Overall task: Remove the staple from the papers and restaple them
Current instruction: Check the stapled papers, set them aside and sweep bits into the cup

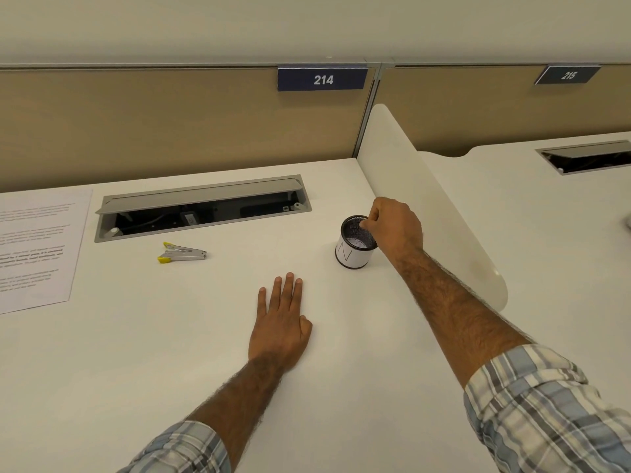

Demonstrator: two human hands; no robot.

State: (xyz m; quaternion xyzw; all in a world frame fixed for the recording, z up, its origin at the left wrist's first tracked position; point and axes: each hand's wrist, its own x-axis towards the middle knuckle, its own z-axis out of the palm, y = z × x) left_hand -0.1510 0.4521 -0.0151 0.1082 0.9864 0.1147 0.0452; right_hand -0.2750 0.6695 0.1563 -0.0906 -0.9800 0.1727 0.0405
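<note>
The printed papers (37, 247) lie flat at the desk's left edge, partly cut off by the frame. A silver staple remover with yellow tips (182, 253) rests on the desk right of them. My left hand (281, 322) lies flat, palm down, on the desk with nothing in it. My right hand (392, 225) hovers over the rim of a small black mesh cup with a white label (353, 256), fingertips pinched together above its opening. Whether anything sits between those fingertips is too small to tell. No stapler is in view.
An open grey cable tray (201, 209) is set into the desk behind the staple remover. A white curved divider (433, 199) stands just right of the cup. A tan partition with sign 214 (322, 79) closes the back. A neighbouring desk lies right.
</note>
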